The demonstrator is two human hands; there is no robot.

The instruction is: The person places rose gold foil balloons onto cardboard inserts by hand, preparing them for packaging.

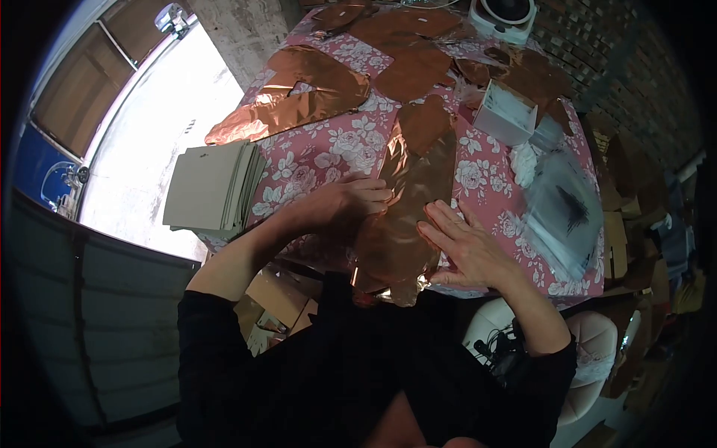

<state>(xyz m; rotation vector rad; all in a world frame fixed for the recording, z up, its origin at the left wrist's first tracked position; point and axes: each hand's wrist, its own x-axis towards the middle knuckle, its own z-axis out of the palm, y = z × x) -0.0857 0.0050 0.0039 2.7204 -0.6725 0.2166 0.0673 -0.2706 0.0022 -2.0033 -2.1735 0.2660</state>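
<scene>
A flat copper-coloured foil balloon [407, 224], folded into a long strip, lies in front of me, its lower end overhanging the table's near edge. My left hand [355, 200] is at the strip's left edge with fingers bent and closed against the foil; the thumb is hidden. On the right edge rests my right hand [470, 250], its fingers stretched out over the foil. Another flat foil balloon [314, 86], with a small cut-out in its middle, is spread on the cloth to the upper left.
A flowered pink tablecloth [485, 168] covers the table. At left stands a stack of grey-green cardboard sheets [205, 187]. More copper foil pieces [414, 56] lie at the back. To the right are a white box [508, 112] and clear plastic bags [564, 213]. A white fan-like device [504, 19] stands behind.
</scene>
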